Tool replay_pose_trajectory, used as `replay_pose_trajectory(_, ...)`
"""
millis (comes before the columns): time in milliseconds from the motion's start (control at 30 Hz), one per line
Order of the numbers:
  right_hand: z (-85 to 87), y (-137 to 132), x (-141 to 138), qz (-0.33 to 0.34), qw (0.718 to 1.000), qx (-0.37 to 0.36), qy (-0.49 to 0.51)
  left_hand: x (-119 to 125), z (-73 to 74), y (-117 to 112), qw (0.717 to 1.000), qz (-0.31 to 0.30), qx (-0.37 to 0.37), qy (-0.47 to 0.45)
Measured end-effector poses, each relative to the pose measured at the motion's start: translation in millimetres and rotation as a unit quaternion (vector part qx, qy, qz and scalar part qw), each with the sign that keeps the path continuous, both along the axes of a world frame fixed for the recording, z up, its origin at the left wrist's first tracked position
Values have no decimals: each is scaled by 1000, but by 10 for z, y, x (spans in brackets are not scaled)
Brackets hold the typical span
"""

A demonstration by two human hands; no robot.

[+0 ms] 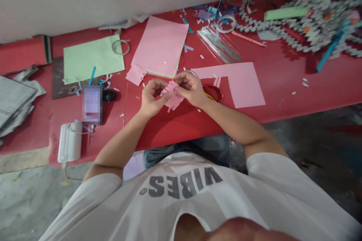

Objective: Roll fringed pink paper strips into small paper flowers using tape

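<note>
A small pink paper piece with fringed, cut edges (173, 97) is held up between my two hands above the red table's front part. My left hand (153, 97) pinches its left side between thumb and fingers. On the other side, my right hand (192, 87) grips its upper right edge the same way. Scissors with red and yellow handles (215, 93) lie just right of my right hand, partly hidden by it. Another fringed pink piece (136, 74) rests to the upper left, touching the stack of pink sheets (161, 43).
An L-shaped pink sheet (247, 88) lies at right. Behind are clear strips (219, 45), a tape roll (226, 23) and a heap of grey paper garlands (319, 11). Leftward lie a green sheet (92, 58), a phone (92, 104) and a white power bank (70, 142).
</note>
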State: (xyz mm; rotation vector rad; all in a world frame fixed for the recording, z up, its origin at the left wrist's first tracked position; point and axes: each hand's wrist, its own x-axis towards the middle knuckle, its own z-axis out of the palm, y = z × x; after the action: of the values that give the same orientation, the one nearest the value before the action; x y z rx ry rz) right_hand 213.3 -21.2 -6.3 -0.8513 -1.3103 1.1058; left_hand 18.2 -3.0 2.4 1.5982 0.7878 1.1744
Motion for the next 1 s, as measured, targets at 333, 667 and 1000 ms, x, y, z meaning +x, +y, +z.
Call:
replay_pose_trajectory(333,-32,-2,-9,11,1000,-8,-13,-16,66,-6,999,-20,0,44)
replay_pose_trajectory(667,-52,-3,-5,5,1000,-15,-20,4,-4,9,998,39,12,43)
replay_pose_trajectory(1000,-28,-25,-9,-6,1000,-9,-18,44,-54,38,999,14,-41,-9)
